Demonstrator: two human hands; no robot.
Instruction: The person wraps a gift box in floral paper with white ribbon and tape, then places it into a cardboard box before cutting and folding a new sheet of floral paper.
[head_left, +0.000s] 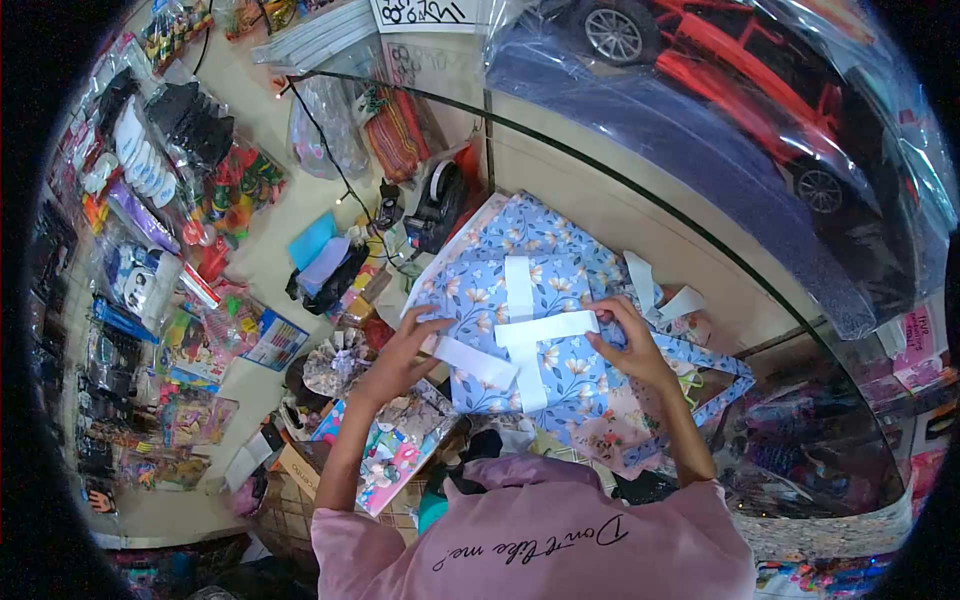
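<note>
A flat gift box point(480, 300) wrapped in blue floral paper lies before me, with white ribbon point(547, 328) crossing its top. One loose-looking ribbon strip point(475, 361) slants across the lower left part. My left hand point(400, 355) rests at the box's left edge, fingers apart, beside that strip's outer end. On the right, my right hand point(635, 345) has thumb and forefinger around the end of the horizontal ribbon. Its other fingers are partly hidden at the box's side. More blue floral paper point(525, 222) extends behind the box.
A curved glass edge point(640, 178) runs behind the box, with a plastic-wrapped red toy car point(750, 90) beyond it. A black tape dispenser point(437, 205) stands behind. Packaged goods point(215, 335) crowd the left; ribbon scraps point(655, 290) and a pink picture box point(390, 465) lie nearby.
</note>
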